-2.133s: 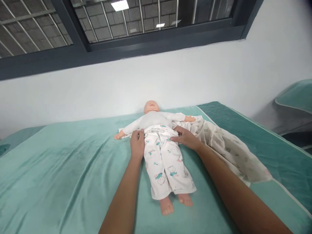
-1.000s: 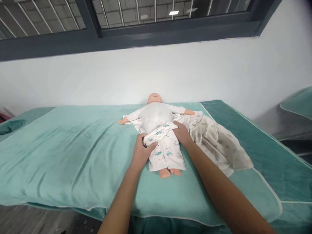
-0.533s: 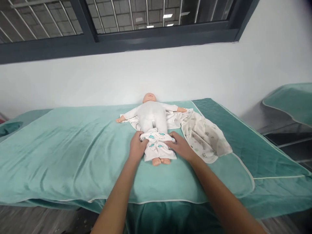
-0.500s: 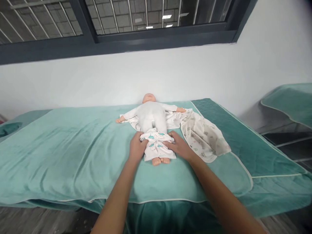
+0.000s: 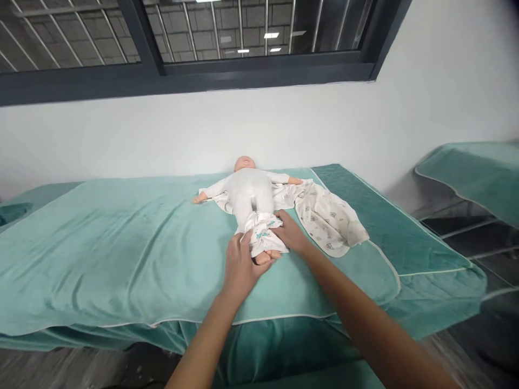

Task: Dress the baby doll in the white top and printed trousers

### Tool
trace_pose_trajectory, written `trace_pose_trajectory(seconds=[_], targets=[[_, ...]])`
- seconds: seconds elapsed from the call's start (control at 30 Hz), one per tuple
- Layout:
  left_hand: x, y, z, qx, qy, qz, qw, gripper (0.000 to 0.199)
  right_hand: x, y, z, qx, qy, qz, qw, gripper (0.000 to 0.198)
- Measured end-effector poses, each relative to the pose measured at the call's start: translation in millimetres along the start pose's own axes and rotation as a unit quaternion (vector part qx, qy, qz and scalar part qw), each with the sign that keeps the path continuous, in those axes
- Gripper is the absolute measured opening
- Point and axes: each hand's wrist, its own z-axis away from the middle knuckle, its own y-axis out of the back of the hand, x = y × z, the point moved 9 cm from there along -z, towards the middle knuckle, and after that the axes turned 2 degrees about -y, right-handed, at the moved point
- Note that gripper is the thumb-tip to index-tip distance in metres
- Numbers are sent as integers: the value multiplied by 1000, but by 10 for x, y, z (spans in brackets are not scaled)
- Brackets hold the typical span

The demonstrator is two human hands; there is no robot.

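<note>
A baby doll [image 5: 251, 188] in white lies on its back on the bed, arms spread and bare feet toward me. White baby trousers [image 5: 265, 237] with a teal print are bunched around its lower legs. My left hand [image 5: 242, 265] curls round the doll's lower leg at the left trouser leg, with the thumb beside the feet [image 5: 267, 256]. My right hand [image 5: 291, 232] pinches the trousers' upper edge on the right side; its fingertips are partly hidden in the cloth. A cream printed baby garment [image 5: 330, 219] lies spread beside and partly beneath the doll.
The bed has a light green cover [image 5: 121, 243] and a darker green quilted part [image 5: 389, 237] at right. A white wall [image 5: 162, 140] stands behind it, below a dark-framed barred window [image 5: 259, 73]. Another green-covered surface [image 5: 474, 173] stands at far right.
My left hand has left the trousers' upper edge and moved down to the leg and feet. The doll's feet have shifted slightly up and the trousers are more bunched. My right hand still grips the trousers.
</note>
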Motion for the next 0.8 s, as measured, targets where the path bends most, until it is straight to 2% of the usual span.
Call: trace_pose_trajectory(seconds=[0.13,0.33,0.4,0.47,0.53,0.67,0.73,0.8], targets=[[-17,39,-137,2,-7,-49,999,83,-170,-45,142,-70,-13,30,997,25],[-189,105,-122,-31,15,-76,996,75,-489,-86,536,-181,44,98,978,39],[-214,130,-104,-29,25,-62,997,75,-564,-116,603,-197,70,136,968,51],[-207,161,-101,-38,29,-39,998,75,-609,-115,611,-181,82,189,962,52],[-200,214,-103,-65,43,-20,997,72,-612,-96,593,-158,59,216,962,44],[-259,406,-63,-148,131,5,980,58,-629,-43,598,-147,-2,190,971,38],[-252,514,-38,-189,159,22,969,51,-694,-22,625,-169,-6,166,972,35],[-203,621,-33,-227,159,38,960,46,-792,10,661,-207,-6,142,968,35]])
